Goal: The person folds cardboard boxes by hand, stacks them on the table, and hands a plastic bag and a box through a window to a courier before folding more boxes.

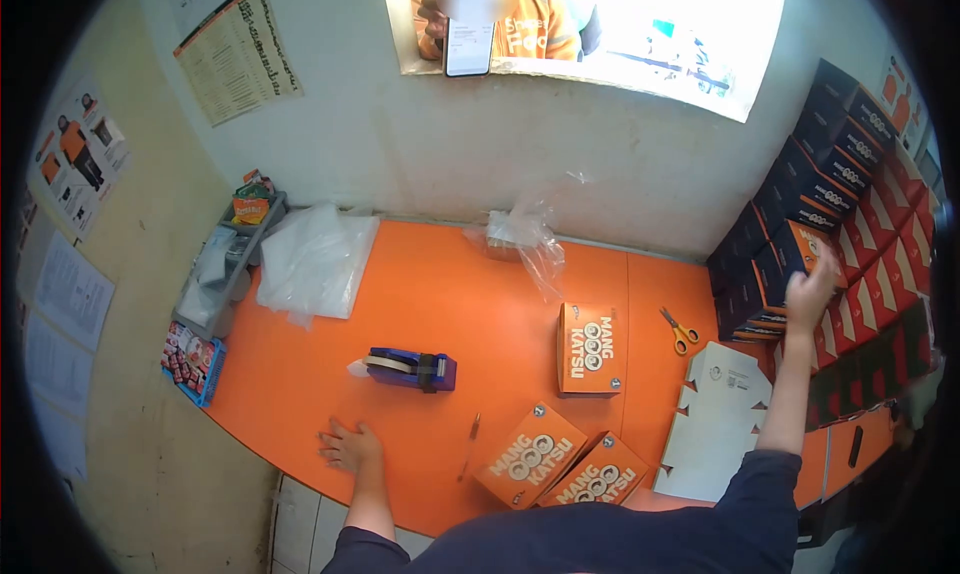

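My left hand (349, 446) lies on the orange table with its fingers spread and nothing in it. At the right, my right hand (812, 292) is raised at an orange-topped box (802, 244) among the stacked dark boxes; whether its fingers grip the box cannot be made out. One orange "Mang Katsu" box (589, 349) stands on the table. Two more, a left one (533, 454) and a right one (600, 474), are close to my body. A flat white carton sheet (715, 419) lies below my right arm.
A blue tape dispenser (412, 369), a pen (470, 446) and yellow scissors (680, 332) lie on the table (450, 274). Plastic bags (318, 259) and grey trays (215, 274) are at the left. Red boxes (885, 244) fill the right side. A person holds a phone (468, 49) at the window.
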### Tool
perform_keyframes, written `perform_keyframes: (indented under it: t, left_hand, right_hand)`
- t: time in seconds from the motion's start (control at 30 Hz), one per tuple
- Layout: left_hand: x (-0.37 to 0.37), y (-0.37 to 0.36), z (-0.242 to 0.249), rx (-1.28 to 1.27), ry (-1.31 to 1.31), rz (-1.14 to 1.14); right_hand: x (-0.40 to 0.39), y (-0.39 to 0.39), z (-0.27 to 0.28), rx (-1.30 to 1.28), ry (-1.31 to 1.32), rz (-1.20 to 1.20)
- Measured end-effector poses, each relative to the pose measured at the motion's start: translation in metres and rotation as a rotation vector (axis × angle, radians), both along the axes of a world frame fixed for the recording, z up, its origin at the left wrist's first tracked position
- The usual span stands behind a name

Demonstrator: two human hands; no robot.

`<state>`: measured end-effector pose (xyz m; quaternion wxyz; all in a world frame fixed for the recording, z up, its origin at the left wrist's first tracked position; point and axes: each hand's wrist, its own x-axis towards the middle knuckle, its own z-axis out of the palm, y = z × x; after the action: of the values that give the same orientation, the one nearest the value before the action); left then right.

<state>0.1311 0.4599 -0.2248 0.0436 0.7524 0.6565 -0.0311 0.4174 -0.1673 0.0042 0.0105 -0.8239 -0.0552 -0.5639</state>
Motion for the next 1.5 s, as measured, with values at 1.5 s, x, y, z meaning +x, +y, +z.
perform_keyframes:
  t: [1.5]
  left_hand:
    - [0.006,0.010,-0.019,0.025,0.101,-0.050]
  right_hand:
    - [-0.016,0.378,-0.177,-0.518,0.974,0.999]
